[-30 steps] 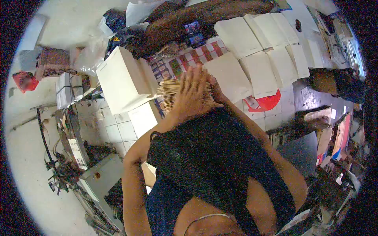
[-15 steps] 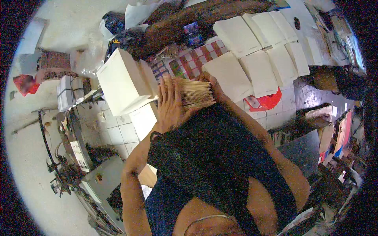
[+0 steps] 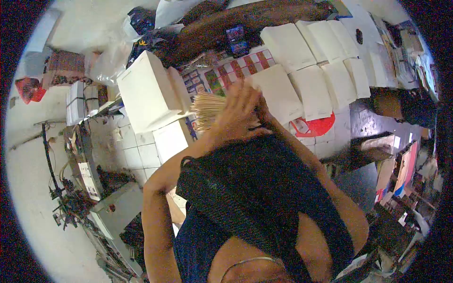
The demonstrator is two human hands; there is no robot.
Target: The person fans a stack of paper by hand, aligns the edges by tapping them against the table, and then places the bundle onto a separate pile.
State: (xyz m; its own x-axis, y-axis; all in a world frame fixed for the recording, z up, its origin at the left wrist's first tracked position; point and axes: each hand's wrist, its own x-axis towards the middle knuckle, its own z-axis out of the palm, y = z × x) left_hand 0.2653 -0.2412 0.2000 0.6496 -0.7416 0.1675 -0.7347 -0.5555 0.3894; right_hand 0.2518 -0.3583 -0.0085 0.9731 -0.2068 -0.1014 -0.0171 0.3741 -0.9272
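Left of centre, a tall, thick block of cream paper [image 3: 146, 92] leans at a slant, with a lower white stack [image 3: 172, 141] just below it. Next, at the centre of the frame, lies a sheaf of folded paper sections [image 3: 206, 109], its layered edges fanning out toward the left. The sheaf is probably moderately heavy as a whole, while each section is likely light, bendy and quick to slide or crease; pressing flat palms against opposite ends should suit it better than pinching a few leaves. The left hand [image 3: 241, 106] lies across the sheaf's right part, its fingers fairly straight and close together; whether they grip is unclear. Just beyond it, the right hand [image 3: 265, 114] is near the right end, mostly hidden, so I cannot tell how its fingers stand. Farther right, cream paper stacks [image 3: 289, 43] fill the upper right in two rows, above a bright red flat item [image 3: 321, 126] whose nature I cannot tell.
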